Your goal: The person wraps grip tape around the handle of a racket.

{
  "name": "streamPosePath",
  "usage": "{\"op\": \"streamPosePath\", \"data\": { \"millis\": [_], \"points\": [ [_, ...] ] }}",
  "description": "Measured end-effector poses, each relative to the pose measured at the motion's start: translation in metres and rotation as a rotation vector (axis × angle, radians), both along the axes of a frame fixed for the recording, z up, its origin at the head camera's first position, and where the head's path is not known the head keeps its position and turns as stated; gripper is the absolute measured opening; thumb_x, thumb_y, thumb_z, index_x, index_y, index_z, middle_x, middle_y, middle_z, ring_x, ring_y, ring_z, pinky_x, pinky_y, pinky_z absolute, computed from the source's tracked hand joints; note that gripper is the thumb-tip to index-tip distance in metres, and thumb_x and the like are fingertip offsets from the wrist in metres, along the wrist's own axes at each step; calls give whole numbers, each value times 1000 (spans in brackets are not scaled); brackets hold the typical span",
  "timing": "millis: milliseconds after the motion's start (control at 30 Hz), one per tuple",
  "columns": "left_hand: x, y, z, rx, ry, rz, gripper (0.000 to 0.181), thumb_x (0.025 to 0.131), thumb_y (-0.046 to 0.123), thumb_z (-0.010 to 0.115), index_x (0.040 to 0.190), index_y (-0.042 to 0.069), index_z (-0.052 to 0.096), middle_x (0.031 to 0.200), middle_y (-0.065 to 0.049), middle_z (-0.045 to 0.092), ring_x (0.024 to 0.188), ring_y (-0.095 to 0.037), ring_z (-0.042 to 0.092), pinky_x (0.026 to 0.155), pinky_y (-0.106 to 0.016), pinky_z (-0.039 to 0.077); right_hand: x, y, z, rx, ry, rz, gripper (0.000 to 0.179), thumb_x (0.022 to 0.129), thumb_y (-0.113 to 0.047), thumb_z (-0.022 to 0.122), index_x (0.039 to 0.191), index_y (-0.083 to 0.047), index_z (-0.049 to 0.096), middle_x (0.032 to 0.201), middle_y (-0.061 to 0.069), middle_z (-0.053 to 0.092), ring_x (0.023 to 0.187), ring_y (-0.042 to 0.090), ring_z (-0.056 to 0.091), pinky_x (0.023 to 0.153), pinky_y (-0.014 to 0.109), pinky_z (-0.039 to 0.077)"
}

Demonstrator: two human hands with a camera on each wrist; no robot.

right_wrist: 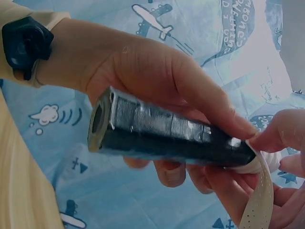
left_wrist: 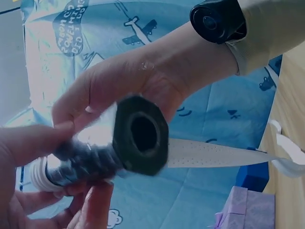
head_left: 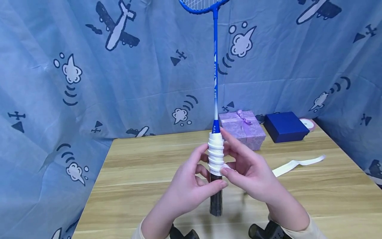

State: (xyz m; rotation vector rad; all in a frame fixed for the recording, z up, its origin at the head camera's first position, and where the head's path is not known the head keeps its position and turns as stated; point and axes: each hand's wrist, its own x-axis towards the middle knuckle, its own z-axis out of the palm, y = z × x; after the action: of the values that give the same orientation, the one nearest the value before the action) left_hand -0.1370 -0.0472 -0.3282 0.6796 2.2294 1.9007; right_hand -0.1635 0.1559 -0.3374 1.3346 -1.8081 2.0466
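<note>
A blue badminton racket (head_left: 216, 59) stands upright before me, its head cut off by the top of the head view. White perforated grip tape (head_left: 216, 153) is wound in ridged, overlapping turns round the upper handle. Below it the dark faceted handle (right_wrist: 157, 131) is bare down to its hollow butt (left_wrist: 144, 133). My left hand (head_left: 194, 187) holds the handle, thumb across the dark part just under the tape. My right hand (head_left: 252, 174) pinches the tape at the lowest turn, index finger reaching up along the wrapped part. The tape's unwound tail (left_wrist: 214, 153) runs off beyond this hand.
Behind the right hand stand a lilac gift box (head_left: 241, 129) with a ribbon bow and a dark blue box (head_left: 285, 127). A pinkish-white roll (head_left: 308, 124) sits beside them. The wooden table (head_left: 143, 172) meets a blue patterned curtain (head_left: 89, 83) at the back.
</note>
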Motion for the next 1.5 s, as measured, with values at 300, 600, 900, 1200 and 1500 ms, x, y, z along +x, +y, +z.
{"op": "streamPosePath", "data": {
  "millis": [300, 600, 900, 1200, 1500],
  "points": [
    [2, 1, 1, -18, 42, 20, 77, 88, 5, 80, 149, 36, 44, 120, -5, 59, 77, -12, 68, 56, -35, 64, 6, 0, 6, 137, -99, -168, 87, 85, 24, 65, 160, -2, 32, 127, 10, 56, 114, 18, 63, 79, 28, 62],
    [-2, -2, -2, 98, 6, -67, 74, 89, 0, 76, 150, 29, 44, 129, -10, 50, 78, -13, 65, 54, -33, 63, 5, 0, 8, 94, -110, -95, 84, 86, 25, 62, 160, 1, 31, 132, 12, 56, 122, 20, 58, 86, 28, 60],
    [-10, -4, -8, 181, -17, -162, 74, 90, -6, 72, 152, 21, 41, 140, -9, 42, 89, -14, 68, 65, -39, 66, 1, 0, 4, 40, -104, -20, 81, 88, 25, 57, 160, 3, 27, 135, 11, 55, 123, 20, 57, 91, 28, 59],
    [-13, -5, -12, 253, -31, -287, 77, 91, -11, 65, 156, 12, 32, 130, -18, 42, 104, -21, 63, 78, -40, 66, -2, 1, 0, 12, -92, 98, 80, 91, 25, 53, 161, 4, 20, 142, 10, 61, 124, 20, 65, 98, 31, 59],
    [-10, -4, -8, 113, 6, -186, 77, 90, 1, 76, 153, 24, 39, 133, -11, 53, 91, -13, 67, 60, -31, 63, 1, -2, 1, 15, -78, 29, 82, 88, 27, 58, 159, 8, 22, 132, 7, 62, 118, 18, 66, 88, 31, 63]
  ]
}}
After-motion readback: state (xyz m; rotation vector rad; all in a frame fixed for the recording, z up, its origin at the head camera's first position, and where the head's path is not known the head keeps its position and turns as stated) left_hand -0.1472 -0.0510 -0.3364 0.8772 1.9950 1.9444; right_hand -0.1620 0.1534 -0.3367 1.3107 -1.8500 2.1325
